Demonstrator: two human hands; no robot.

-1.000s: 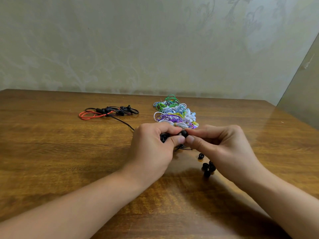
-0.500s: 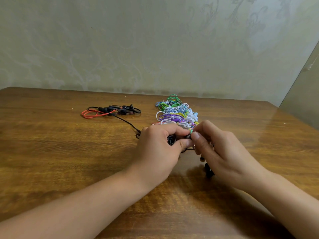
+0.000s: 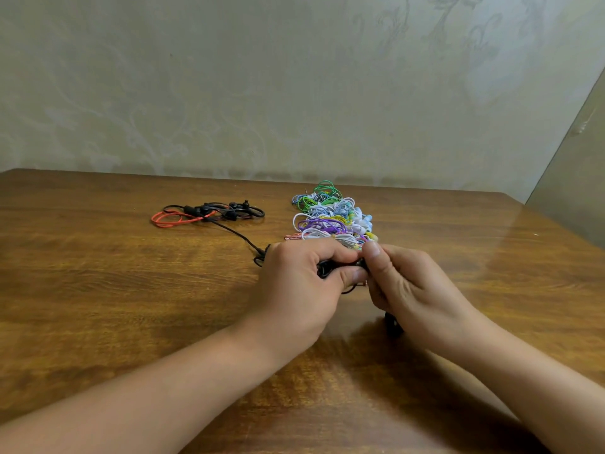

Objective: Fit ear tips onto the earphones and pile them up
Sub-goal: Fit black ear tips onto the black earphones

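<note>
Near the middle of the wooden counter [image 3: 98, 290], both hands meet over a black earphone [image 3: 327, 268]. The left hand [image 3: 294, 290] curls round the earbud and its coiled cable, thumb and forefinger pinching it steady. The right hand [image 3: 415, 290] pinches at the bud's nozzle, fingertips closed tight, most likely on an ear tip, though the tip itself is hidden between the fingers. A few loose black ear tips [image 3: 391, 324] peek out on the counter under the right wrist. Just beyond the hands lies a heap of coloured earphones [image 3: 330, 217]; to the far left sits a smaller bundle of black and red earphones [image 3: 209, 214], one black lead [image 3: 235, 234] trailing toward the left hand. To seat the tip well, I judge it best to hold the bud still, push straight along the nozzle with a slight twist, and check it sits evenly before piling
</note>
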